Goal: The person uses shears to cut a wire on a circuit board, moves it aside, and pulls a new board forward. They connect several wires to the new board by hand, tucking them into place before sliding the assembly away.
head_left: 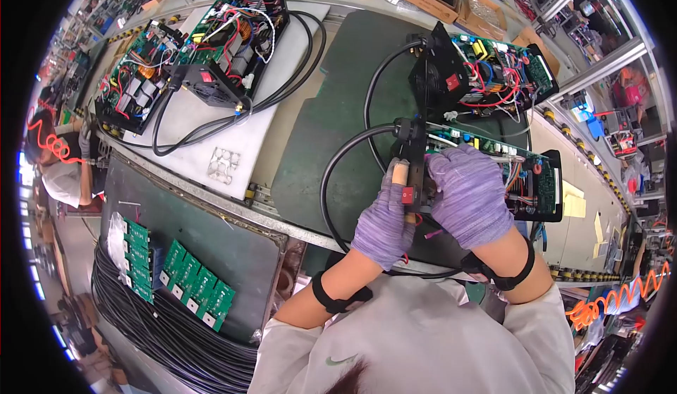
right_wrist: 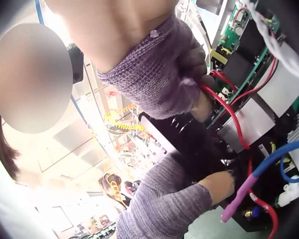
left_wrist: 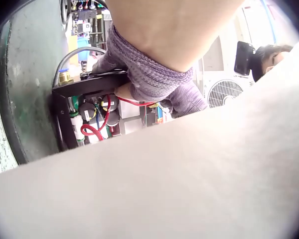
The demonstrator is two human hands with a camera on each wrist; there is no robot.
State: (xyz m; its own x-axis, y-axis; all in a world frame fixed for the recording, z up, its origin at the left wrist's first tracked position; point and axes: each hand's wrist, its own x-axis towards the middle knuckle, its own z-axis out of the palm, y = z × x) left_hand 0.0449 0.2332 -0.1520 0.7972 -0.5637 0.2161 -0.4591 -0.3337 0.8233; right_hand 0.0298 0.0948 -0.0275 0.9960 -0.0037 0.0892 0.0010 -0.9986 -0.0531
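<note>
Green mat (head_left: 303,161) spreads left of end panel (head_left: 417,156) | chassis (head_left: 527,182) lengthwise rightward from it | left hand (head_left: 383,230) pinches panel | right hand (head_left: 471,197): grip, cannot tell

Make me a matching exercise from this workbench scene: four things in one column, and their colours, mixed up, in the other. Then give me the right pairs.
Things:
1. Gloves
2. Switch beside the left hand
3. Boards at lower left in the head view
4. Cord curving from the unit being handled

Colours:
A. Black
B. Green
C. Purple
D. Red

Pairs: 1-C, 2-D, 3-B, 4-A.
</note>
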